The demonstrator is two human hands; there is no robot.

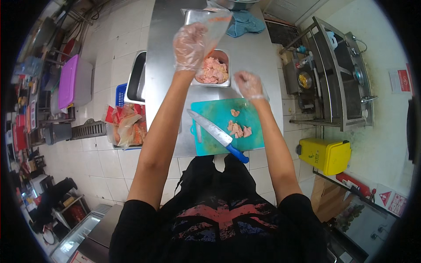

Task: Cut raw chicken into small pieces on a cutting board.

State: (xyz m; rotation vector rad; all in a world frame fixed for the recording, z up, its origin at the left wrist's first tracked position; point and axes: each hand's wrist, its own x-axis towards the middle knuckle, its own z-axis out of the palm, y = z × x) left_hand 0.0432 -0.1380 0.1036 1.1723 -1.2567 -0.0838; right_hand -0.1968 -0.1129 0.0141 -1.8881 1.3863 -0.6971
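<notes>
My left hand [190, 44], in a clear plastic glove, grips a clear plastic bag [218, 28] with orange-red marks on it. The bag hangs over the far side of a steel pan [229, 70] that holds pale pink raw meat pieces [213, 71]. Right of this pan is my gloved right hand [249, 84], blurred, its fingers curled; whether it holds anything is unclear. Nearer to me lies a green cutting board [213, 144] with several small meat pieces [236, 129]. A chef's knife [217, 133] rests diagonally across it, its blue handle over the near edge.
On the steel table [164, 65], another steel pan [194, 16] and a blue cloth [245, 23] sit at the far end. Left of the table are an deep steel pan [135, 79] and bagged orange food [130, 128]. A sink unit [345, 79] and yellow bin [324, 154] stand right.
</notes>
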